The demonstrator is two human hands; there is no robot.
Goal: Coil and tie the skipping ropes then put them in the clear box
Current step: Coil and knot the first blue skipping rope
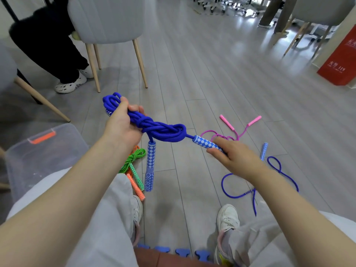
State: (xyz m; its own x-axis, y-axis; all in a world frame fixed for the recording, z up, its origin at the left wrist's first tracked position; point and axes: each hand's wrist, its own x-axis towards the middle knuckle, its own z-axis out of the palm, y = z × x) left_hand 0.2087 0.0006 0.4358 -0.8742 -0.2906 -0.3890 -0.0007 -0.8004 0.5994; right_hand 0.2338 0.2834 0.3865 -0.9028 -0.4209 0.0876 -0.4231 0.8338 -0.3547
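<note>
My left hand [123, 124] grips a coiled blue skipping rope [163, 130] at mid-air above the floor; a knot is wound around the bundle. One blue-and-white patterned handle [149, 168] dangles straight down from it. My right hand [233, 157] pinches the rope's other handle [206, 144], pulled out to the right. The clear box [44, 157] with an orange latch stands on the floor at the left, beside my left knee.
A tied green rope [134, 160] and an orange rope's handle [135, 187] lie by my left leg. A loose pink rope [238, 130] and another loose blue rope [277, 176] lie on the floor right. A grey chair [107, 22] and a seated person's legs [57, 54] are ahead left.
</note>
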